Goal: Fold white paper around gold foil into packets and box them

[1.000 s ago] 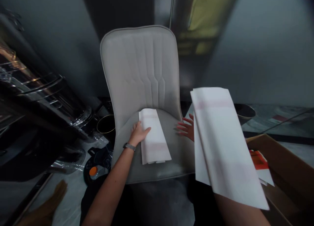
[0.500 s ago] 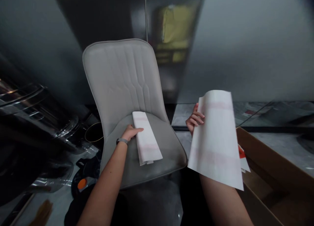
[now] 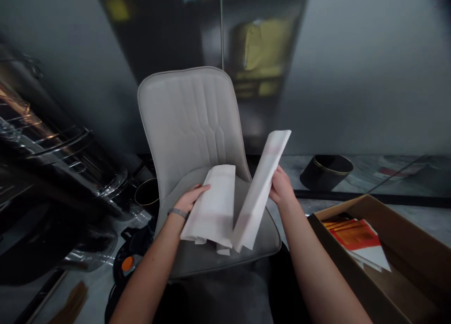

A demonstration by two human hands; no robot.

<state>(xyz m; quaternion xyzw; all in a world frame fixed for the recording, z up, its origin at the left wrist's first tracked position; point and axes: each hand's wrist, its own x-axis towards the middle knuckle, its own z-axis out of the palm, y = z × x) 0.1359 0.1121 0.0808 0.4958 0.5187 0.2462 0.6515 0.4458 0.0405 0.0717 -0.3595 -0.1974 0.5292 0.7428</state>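
Observation:
My left hand (image 3: pixel 192 198) grips the left edge of a folded white paper (image 3: pixel 214 202), its thumb lying on top. The paper has faint pinkish bands and is held above the grey chair seat (image 3: pixel 186 256), lower edges splayed apart. My right hand (image 3: pixel 281 185) is closed round the right side of a second folded white paper (image 3: pixel 262 188). That one is tilted nearly edge-on, its top leaning right. The lower ends of the two papers come close together; whether they touch I cannot tell. My right fingers are partly hidden behind the paper.
An open cardboard box (image 3: pixel 398 230) stands at the lower right, holding red-orange and white printed papers (image 3: pixel 359 237). Behind the chair are glossy dark cabinet doors (image 3: pixel 260 112). A black bin (image 3: pixel 146 192) and clear plastic-wrapped items (image 3: pixel 95 173) are on the left.
My right hand has brought its paper left, over the chair, and turned it nearly edge-on. My left hand has lifted and turned its paper, which now looks wider. The view has shifted slightly.

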